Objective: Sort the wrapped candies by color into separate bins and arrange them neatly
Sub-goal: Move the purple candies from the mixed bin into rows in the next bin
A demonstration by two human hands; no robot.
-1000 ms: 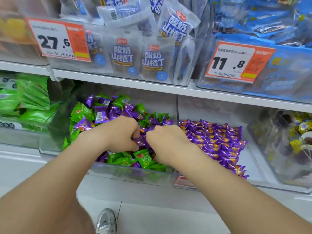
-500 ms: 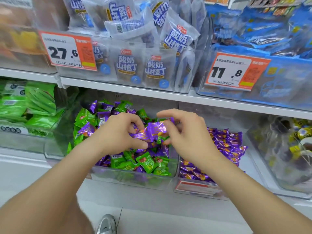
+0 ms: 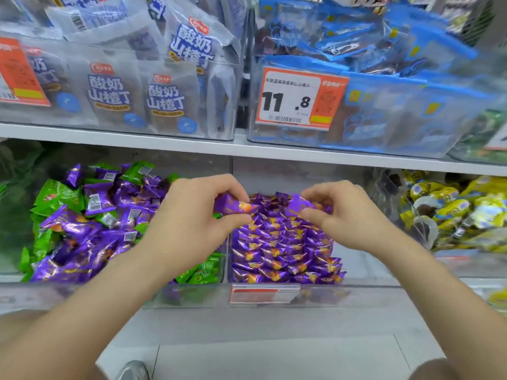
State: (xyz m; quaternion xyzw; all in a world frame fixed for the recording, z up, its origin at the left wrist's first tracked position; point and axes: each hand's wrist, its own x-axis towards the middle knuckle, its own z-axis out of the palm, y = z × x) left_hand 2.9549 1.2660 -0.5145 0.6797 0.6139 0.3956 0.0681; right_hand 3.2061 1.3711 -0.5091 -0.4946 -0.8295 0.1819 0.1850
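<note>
My left hand (image 3: 197, 218) hides part of the mixed green-and-purple bin (image 3: 192, 296); it pinches a purple candy (image 3: 233, 207), my right hand (image 3: 345, 215) pinches a second candy (image 3: 300, 205), above the purple-only bin (image 3: 367, 293).

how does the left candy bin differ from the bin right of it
The left bin holds green candies and purple ones jumbled in a heap; the right bin holds only purple candies, laid in neat rows. The left bin looks filled across; the right bin shows bare floor. Both are clear plastic.
</note>
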